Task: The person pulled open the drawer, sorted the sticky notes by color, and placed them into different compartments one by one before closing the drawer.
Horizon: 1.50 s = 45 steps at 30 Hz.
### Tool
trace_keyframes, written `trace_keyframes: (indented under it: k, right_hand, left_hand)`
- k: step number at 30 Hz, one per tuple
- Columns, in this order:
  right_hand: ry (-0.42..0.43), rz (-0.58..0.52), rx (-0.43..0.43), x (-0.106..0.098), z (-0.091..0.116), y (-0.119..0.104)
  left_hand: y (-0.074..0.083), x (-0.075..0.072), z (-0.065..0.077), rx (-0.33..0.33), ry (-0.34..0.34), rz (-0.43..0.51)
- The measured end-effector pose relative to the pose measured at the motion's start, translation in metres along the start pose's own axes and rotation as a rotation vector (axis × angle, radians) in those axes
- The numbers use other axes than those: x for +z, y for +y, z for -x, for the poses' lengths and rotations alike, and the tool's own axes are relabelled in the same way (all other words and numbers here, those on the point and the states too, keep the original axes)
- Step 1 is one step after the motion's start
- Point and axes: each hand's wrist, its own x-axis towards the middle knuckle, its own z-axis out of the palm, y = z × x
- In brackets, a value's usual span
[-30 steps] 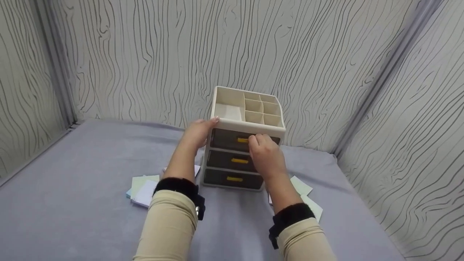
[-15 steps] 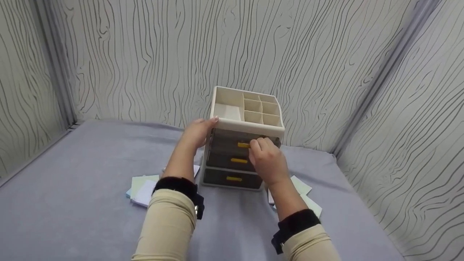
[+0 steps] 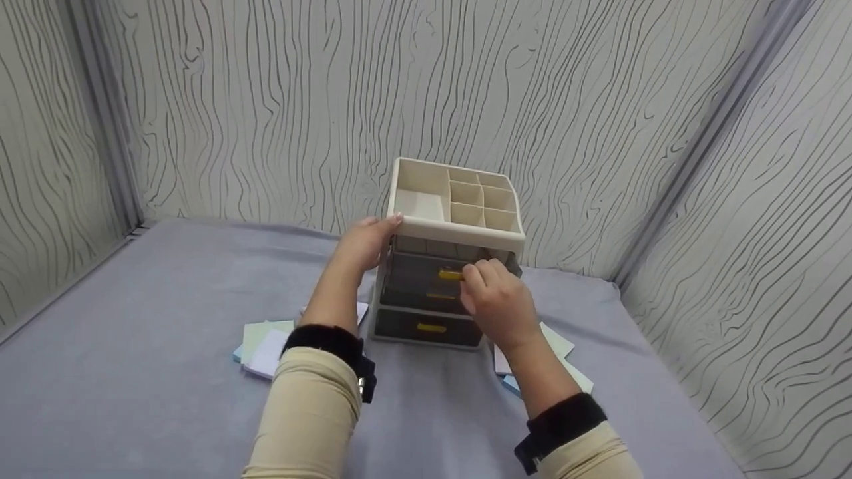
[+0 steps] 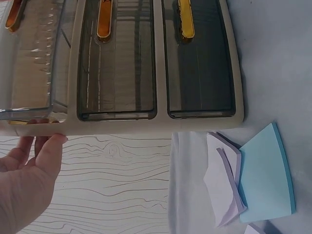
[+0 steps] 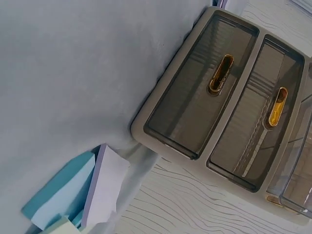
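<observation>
A cream desk organizer with three dark see-through drawers and yellow handles stands upright on the cloth-covered table. My left hand grips its upper left side, thumb on the front corner of the top. In the left wrist view the fingers of that left hand wrap the edge of the frame. My right hand pinches the yellow handle of the top drawer, which is pulled partly out. The right wrist view shows the protruding top drawer at its edge, but not the hand. Both lower drawers are closed.
Small paper pads in green, white and blue lie left of the organizer, such as a white pad. More lie on the right, among them a green pad, partly behind my right forearm. A wood-patterned wall rises behind.
The top drawer has slid out toward me, with my right hand drawing its handle forward and down in the head view. My left hand stays in place on the organizer.
</observation>
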Motion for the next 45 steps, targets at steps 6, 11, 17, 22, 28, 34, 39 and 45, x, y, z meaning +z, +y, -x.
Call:
trace_keyframes:
  k: [6, 11, 17, 22, 28, 34, 39, 45]
  right_hand:
    - [0.017, 0.014, -0.05, -0.007, 0.001, 0.0]
    - [0.044, -0.013, -0.097, -0.014, 0.001, 0.0]
    - [0.075, -0.027, -0.147, -0.023, 0.003, -0.002]
    - [0.085, -0.033, -0.176, -0.028, 0.003, -0.003]
    - [0.113, -0.051, -0.219, -0.036, 0.004, -0.007]
    - [0.131, -0.062, -0.261, -0.045, 0.006, -0.011]
    - [0.147, -0.067, -0.284, -0.048, 0.009, -0.013]
    - [0.144, -0.048, -0.3, -0.049, 0.012, -0.015]
  left_hand:
    - [0.0, -0.001, 0.0, 0.009, -0.004, 0.018]
    - [-0.001, -0.001, 0.001, 0.02, -0.011, 0.001]
    - [-0.001, -0.002, -0.001, -0.001, -0.04, 0.012]
    - [0.0, -0.001, -0.002, -0.013, -0.044, 0.021]
    - [-0.001, -0.001, -0.002, -0.025, -0.042, 0.005]
    - [-0.001, -0.002, -0.002, -0.036, -0.045, 0.007]
    - [0.0, -0.003, -0.002, -0.039, -0.063, 0.025]
    - [0.0, -0.003, -0.003, -0.044, -0.067, 0.039]
